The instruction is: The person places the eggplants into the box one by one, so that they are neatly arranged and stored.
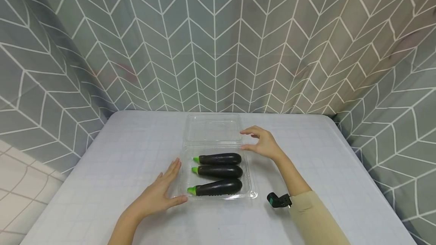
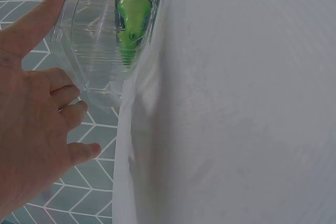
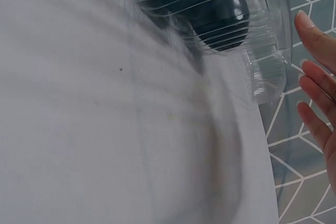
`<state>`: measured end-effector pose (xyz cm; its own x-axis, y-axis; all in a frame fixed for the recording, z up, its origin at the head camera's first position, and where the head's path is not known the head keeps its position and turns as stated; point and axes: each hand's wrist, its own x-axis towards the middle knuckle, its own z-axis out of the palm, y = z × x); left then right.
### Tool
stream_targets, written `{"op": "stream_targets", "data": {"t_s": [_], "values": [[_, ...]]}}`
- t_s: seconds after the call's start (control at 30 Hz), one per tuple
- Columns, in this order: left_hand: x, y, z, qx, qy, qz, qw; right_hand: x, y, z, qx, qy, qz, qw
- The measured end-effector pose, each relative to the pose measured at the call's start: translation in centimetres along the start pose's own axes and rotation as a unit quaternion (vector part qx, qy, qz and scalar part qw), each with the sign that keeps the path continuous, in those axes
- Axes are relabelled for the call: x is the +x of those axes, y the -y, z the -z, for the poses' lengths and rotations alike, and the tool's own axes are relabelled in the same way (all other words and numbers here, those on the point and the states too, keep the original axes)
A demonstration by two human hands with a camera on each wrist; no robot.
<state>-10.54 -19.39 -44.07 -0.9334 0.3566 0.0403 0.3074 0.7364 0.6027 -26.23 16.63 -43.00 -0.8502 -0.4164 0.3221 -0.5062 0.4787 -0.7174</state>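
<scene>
A clear plastic clamshell container (image 1: 250, 184) lies on the table with its lid (image 1: 212, 127) folded back, away from me. Three dark eggplants lie side by side in its base: a far one (image 1: 221, 158), a middle one (image 1: 220, 171) and a near one (image 1: 219, 187), green stems to the left. My left hand (image 1: 156, 196) is spread at the container's left side, thumb by the near corner. In the left wrist view, a green stem (image 2: 134, 14) shows through the wall. Thumb and fingers apart, my right hand (image 1: 265, 144) has its fingertips right at the right edge, near the hinge.
A white cloth (image 1: 95, 184) covers the table, whose rounded far corners meet a grey chevron-patterned curtain (image 1: 214, 48). Similar curtain hangs at both sides. A small black device (image 1: 279, 200) sits at the right wrist, by a beige sleeve (image 1: 315, 218).
</scene>
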Motion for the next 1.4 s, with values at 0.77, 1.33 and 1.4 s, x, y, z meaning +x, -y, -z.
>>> {"op": "stream_targets", "data": {"t_s": [0.77,1.33,1.4], "values": [[0.1,-0.1,-0.2,0.001,0.006,0.010,0.9999,0.1,-2.2,-0.1,-0.016,0.056,-0.099,0.9934],[0.0,-0.2,0.1,0.001,0.002,0.009,1.0000,0.1,-2.0,-0.7,0.111,0.049,-0.097,0.9878],[0.1,-0.2,0.1,0.006,0.002,0.010,0.9999,0.1,-1.6,-0.8,0.118,0.031,-0.082,0.9891]]}}
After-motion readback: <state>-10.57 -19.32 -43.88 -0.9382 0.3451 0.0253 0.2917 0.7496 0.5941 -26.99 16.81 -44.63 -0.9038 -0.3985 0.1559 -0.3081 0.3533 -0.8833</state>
